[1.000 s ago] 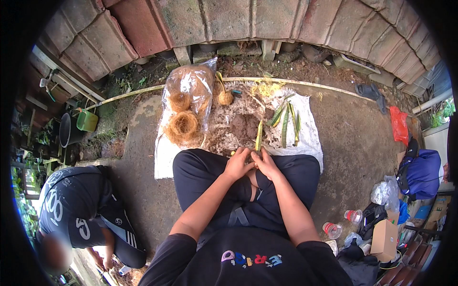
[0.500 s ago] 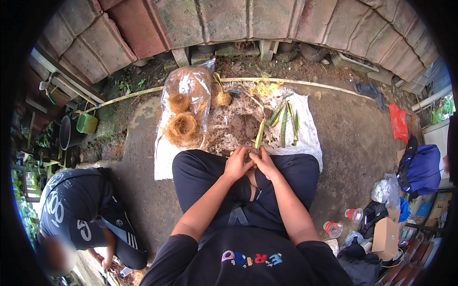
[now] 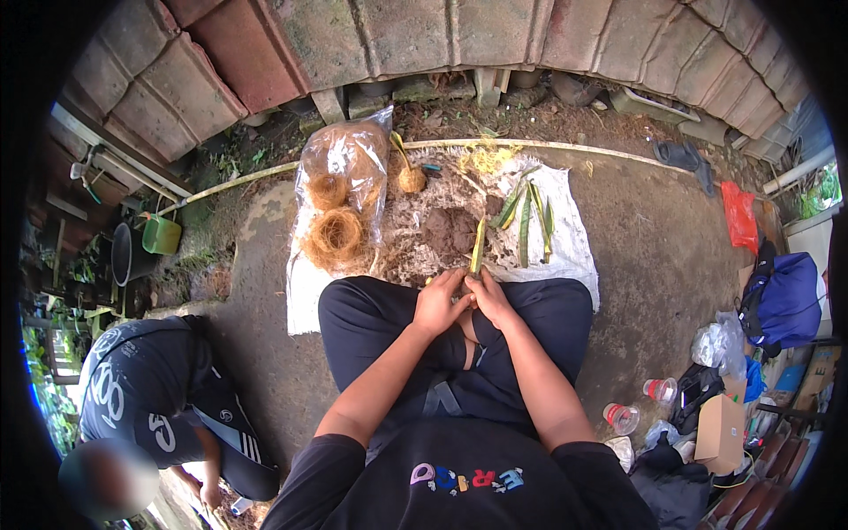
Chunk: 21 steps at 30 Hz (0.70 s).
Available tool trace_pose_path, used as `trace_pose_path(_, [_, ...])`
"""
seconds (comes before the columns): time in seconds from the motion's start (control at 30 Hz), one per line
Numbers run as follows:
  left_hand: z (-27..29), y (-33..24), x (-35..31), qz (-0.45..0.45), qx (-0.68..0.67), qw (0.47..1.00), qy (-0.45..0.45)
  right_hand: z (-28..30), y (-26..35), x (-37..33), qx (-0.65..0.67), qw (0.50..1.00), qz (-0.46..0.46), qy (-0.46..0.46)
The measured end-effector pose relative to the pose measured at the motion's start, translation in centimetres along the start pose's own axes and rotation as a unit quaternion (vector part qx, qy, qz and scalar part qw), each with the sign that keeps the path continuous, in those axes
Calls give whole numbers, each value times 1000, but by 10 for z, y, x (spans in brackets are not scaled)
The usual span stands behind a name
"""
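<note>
In front of my lap, my left hand (image 3: 436, 304) and my right hand (image 3: 488, 298) are closed together around the lower end of a yellow-edged snake plant leaf (image 3: 478, 247). The leaf points up and away from me, its base hidden by my fingers. Just beyond it, a mound of dark brown soil (image 3: 450, 231) lies on a white woven sheet (image 3: 572, 231). Several cut snake plant leaves (image 3: 526, 230) are spread on the right of the sheet. A ball-shaped fibre planting with a leaf (image 3: 411, 179) sits farther back.
A nest-like ring of coconut fibre (image 3: 336, 235) lies left, beside a clear plastic bag (image 3: 349, 150) holding more. Another person (image 3: 146, 389) crouches at lower left. Plastic cups (image 3: 621, 418), a cardboard box (image 3: 720, 434) and a blue backpack (image 3: 784, 300) stand right. Roof tiles (image 3: 406, 35) overhang the far side.
Both hands keep their hold at the leaf's base, with only slight finger movement. The view has shifted a little, and the other person's head has moved slightly.
</note>
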<state>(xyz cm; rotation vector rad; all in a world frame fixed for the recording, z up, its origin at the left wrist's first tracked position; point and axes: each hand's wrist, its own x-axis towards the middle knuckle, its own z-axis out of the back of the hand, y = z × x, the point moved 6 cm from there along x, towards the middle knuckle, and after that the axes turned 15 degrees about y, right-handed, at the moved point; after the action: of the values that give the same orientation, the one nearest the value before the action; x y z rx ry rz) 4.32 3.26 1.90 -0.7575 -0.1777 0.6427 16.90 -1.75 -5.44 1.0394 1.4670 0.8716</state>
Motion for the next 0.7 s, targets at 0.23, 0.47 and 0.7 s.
trace_pose_path(0.23, [3, -12, -1, 9, 11, 1000, 0, 1, -2, -1, 109, 993, -37, -7])
trace_pose_path(0.47, [1, -12, -1, 13, 12, 1000, 4, 0, 1, -1, 131, 991, -31, 2])
trace_pose_path(0.7, [-1, -12, -2, -24, 29, 999, -1, -1, 6, 0, 111, 993, -25, 32])
